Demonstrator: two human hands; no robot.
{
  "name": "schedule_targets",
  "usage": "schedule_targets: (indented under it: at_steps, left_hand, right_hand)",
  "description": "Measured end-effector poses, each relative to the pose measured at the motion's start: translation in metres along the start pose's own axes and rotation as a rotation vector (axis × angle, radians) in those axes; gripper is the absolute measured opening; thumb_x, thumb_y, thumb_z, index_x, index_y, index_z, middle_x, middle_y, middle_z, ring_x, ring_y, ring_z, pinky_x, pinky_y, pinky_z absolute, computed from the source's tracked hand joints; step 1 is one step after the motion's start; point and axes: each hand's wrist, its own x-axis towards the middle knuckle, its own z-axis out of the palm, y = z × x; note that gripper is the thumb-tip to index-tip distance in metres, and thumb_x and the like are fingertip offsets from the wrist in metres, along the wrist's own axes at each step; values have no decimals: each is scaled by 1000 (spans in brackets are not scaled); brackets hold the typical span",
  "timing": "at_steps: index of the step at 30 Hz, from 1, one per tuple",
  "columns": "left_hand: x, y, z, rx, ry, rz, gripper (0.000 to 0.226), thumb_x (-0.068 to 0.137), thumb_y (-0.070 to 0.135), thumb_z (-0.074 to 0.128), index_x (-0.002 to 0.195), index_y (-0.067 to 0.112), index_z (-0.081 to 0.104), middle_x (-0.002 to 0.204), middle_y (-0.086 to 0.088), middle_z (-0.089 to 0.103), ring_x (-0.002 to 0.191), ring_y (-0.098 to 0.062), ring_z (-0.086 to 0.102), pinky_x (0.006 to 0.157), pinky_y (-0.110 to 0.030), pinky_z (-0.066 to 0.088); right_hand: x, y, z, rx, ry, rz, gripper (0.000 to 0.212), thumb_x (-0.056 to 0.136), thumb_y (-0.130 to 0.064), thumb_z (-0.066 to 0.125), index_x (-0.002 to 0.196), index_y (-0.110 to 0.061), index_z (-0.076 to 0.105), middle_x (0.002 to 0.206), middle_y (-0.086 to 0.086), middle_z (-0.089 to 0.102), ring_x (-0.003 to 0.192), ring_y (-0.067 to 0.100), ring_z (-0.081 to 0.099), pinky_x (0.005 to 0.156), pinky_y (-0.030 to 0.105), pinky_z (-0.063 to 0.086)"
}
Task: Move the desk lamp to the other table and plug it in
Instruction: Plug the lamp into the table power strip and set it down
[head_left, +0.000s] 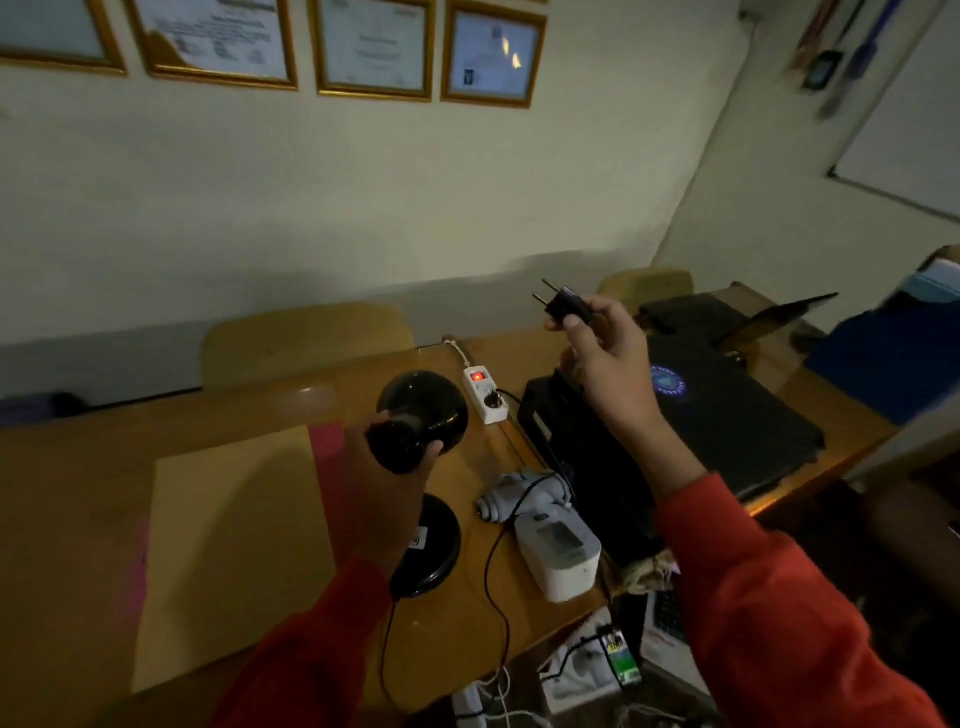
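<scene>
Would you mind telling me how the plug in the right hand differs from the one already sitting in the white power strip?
The held plug is up in the air in the right hand, pins bare; the seated plug has its pins hidden in the power strip. The held plug tilts up-left; the seated one lies flat. Both are black.

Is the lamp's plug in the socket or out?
Out. The right hand holds the black two-pin plug up in the air, both pins bare, well above the white power strip with its red switch glowing.
</scene>
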Motion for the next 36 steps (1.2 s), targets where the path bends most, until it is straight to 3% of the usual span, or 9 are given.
schedule_targets:
  at_steps: [5, 8, 13, 16, 20, 24, 28, 32, 36]
  left_hand:
    - [-18, 7, 37, 20, 84, -81, 58, 74, 13, 80, 118, 9, 44, 121, -10, 52, 114, -29, 54, 98, -50, 49]
    - [-29, 10, 49, 73, 124, -146, 57, 75, 9, 78, 120, 1, 43, 125, -22, 49, 115, -36, 53, 97, -55, 47]
    - [-35, 11, 57, 138, 142, -165, 59, 75, 12, 79, 122, 0, 43, 126, -22, 49, 115, -37, 53, 93, -55, 49]
    - [-30, 14, 59, 194, 138, -176, 60, 73, 15, 81, 120, 0, 46, 123, -22, 51, 113, -36, 54, 94, -51, 50]
    - [-21, 15, 58, 296, 76, -142, 59, 69, 13, 84, 116, 2, 50, 119, -19, 55, 110, -34, 56, 88, -34, 48]
    - [-20, 15, 59, 377, -37, -103, 57, 70, 15, 82, 117, 10, 50, 119, -16, 59, 107, -32, 59, 87, -45, 54]
    - [-21, 18, 59, 482, -74, -86, 56, 74, 18, 80, 120, 9, 50, 123, -16, 56, 112, -33, 55, 92, -47, 51]
    - [-19, 28, 64, 633, -98, 50, 52, 76, 30, 77, 117, 6, 54, 122, -16, 57, 112, -34, 54, 90, -44, 50]
    - [-17, 40, 93, 724, -81, 301, 44, 66, 14, 83, 103, 2, 65, 112, -20, 65, 107, -42, 60, 85, -49, 55]
  right_hand:
    - [47, 14, -5, 98, -141, -13, 20, 96, -4, 47, 115, -5, 51, 94, 5, 66, 66, -4, 60, 48, 10, 45]
    - [67, 14, -1, 135, -201, -51, 20, 96, -2, 45, 116, -3, 49, 98, 9, 65, 64, -2, 58, 50, 11, 46]
    - [80, 18, 5, 179, -197, -86, 22, 96, 0, 43, 118, 2, 45, 113, 27, 62, 72, 2, 58, 50, 10, 44]
    - [77, 29, 7, 155, -205, -72, 23, 96, 0, 43, 119, 3, 45, 107, 20, 63, 72, 4, 58, 51, 11, 45]
    - [73, 48, 3, 79, -225, -18, 24, 96, -1, 44, 119, 0, 47, 106, 13, 63, 75, 3, 58, 54, 8, 45]
    - [77, 60, -3, 51, -203, -5, 25, 96, -2, 45, 121, 0, 47, 112, 19, 63, 81, 6, 59, 56, 9, 48]
    - [89, 61, -1, 74, -175, 0, 26, 96, -1, 44, 121, 2, 45, 110, 19, 63, 78, 7, 58, 55, 10, 47]
    - [109, 62, 1, 94, -182, -25, 24, 96, -1, 44, 120, 0, 46, 107, 18, 63, 73, 7, 56, 51, 9, 44]
    - [130, 72, -4, 114, -201, -22, 24, 96, 0, 43, 120, 1, 45, 110, 22, 62, 75, 7, 56, 51, 9, 45]
